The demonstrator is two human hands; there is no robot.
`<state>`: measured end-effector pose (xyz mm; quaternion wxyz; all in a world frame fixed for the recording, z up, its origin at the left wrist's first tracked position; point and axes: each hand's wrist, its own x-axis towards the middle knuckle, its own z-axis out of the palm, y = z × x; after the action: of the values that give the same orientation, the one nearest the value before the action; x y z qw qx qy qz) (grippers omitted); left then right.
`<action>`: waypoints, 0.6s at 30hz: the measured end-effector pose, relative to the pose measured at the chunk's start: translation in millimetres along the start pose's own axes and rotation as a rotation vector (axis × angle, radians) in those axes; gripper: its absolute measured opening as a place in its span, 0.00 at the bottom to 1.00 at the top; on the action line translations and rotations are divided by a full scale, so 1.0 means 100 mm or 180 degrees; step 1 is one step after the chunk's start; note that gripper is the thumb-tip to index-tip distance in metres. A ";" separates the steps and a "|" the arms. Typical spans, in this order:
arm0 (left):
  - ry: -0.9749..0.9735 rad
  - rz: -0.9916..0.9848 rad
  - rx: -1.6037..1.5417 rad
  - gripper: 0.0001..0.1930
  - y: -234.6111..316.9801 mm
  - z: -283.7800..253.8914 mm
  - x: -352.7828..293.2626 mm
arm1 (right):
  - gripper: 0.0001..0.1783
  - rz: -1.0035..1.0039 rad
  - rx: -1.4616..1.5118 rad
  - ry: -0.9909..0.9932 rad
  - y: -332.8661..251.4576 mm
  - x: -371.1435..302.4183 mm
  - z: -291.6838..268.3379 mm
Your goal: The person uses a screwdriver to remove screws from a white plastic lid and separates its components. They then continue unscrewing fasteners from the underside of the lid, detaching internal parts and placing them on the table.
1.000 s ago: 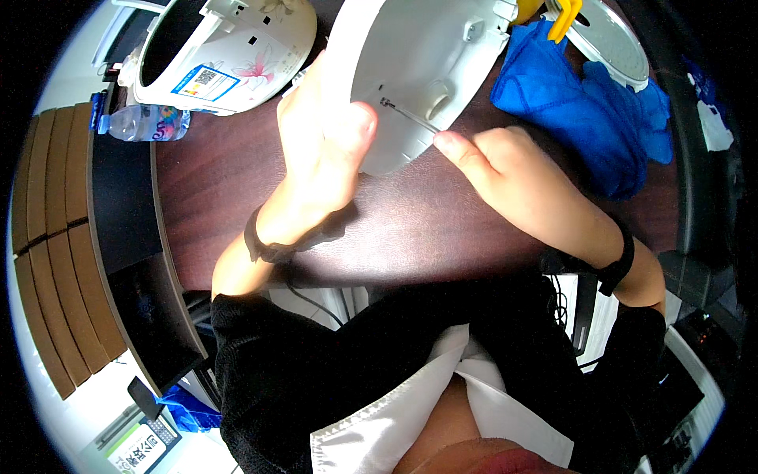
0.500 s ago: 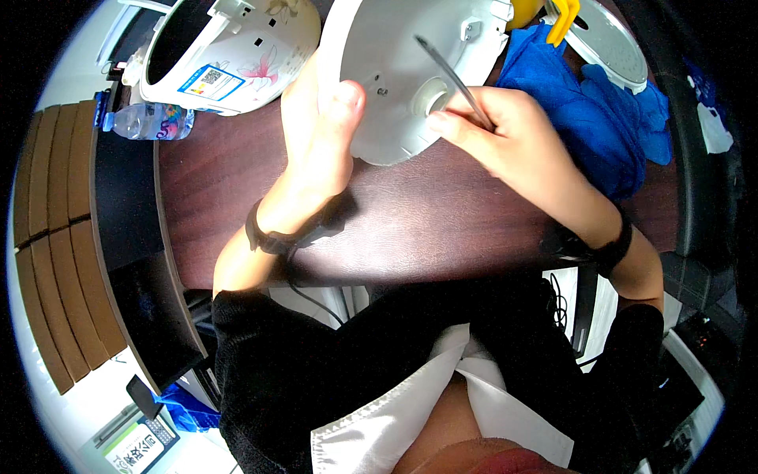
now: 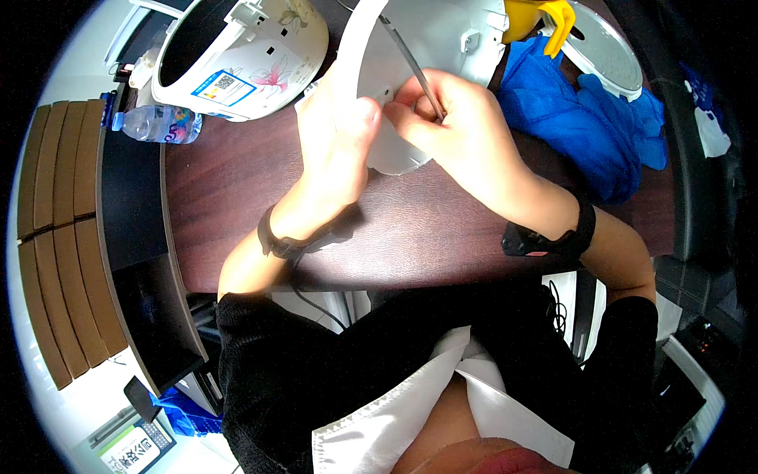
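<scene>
A hollow white plastic housing [image 3: 442, 47] with clips along its rim is tilted up over the dark wooden table. My left hand [image 3: 335, 134] grips its left edge, thumb on the near side. Between the fingers and thumb of my right hand [image 3: 466, 134] is a slim grey rod-like metal tool [image 3: 407, 59], slanting up to the left across the housing's hollow. The fingertips of that hand are close to the housing's inner wall, near my left thumb. They hide the lower part of the housing, and I cannot tell whether they touch it.
On the left stand a white rice cooker body [image 3: 272, 59] with a flower print and a clear plastic bottle [image 3: 162, 124] lying down. A crumpled blue cloth [image 3: 568, 126], a yellow plastic piece [image 3: 559, 28] and a round white-rimmed lid [image 3: 612, 55] are at the right. Brown boxes [image 3: 67, 166] line the far left.
My right hand has moved left with the tool, from the round fitting towards the small hole near my left thumb. The left hand and housing have shifted slightly.
</scene>
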<state>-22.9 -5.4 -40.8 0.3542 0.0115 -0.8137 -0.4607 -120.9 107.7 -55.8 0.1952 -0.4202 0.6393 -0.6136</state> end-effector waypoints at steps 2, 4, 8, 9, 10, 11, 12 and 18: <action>0.0044 -0.0081 -0.0045 0.28 0.01 0.00 -0.01 | 0.09 -0.0006 0.0074 0.0010 -0.05 -0.01 0.00; 0.0046 -0.0113 -0.0075 0.28 0.01 -0.01 -0.02 | 0.09 -0.0004 0.0121 0.0000 -0.07 -0.02 0.00; 0.0019 -0.0096 -0.0053 0.28 0.00 -0.01 -0.02 | 0.09 -0.0100 0.0056 0.0062 -0.05 -0.02 0.00; 0.0026 -0.0094 -0.0025 0.28 0.01 -0.02 -0.02 | 0.09 -0.0159 0.0021 0.0106 -0.05 -0.02 0.01; 0.0013 -0.0134 -0.0044 0.28 0.01 -0.02 -0.02 | 0.09 -0.0134 0.0008 0.0104 -0.06 -0.02 0.01; 0.0006 -0.0178 -0.0060 0.28 0.02 -0.02 -0.03 | 0.08 -0.0108 -0.0002 0.0095 -0.08 -0.03 0.02; -0.0002 -0.0223 -0.0075 0.28 0.03 -0.02 -0.04 | 0.08 -0.0082 -0.0012 0.0086 -0.09 -0.04 0.03; 0.0090 -0.0204 -0.0125 0.27 0.01 0.00 -0.02 | 0.08 -0.0197 -0.0077 0.0173 -0.11 -0.05 0.01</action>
<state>-21.1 -4.0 -40.9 0.3510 0.0371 -0.7986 -0.4875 -114.1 112.1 -47.0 0.1536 -0.4253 0.6385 -0.6228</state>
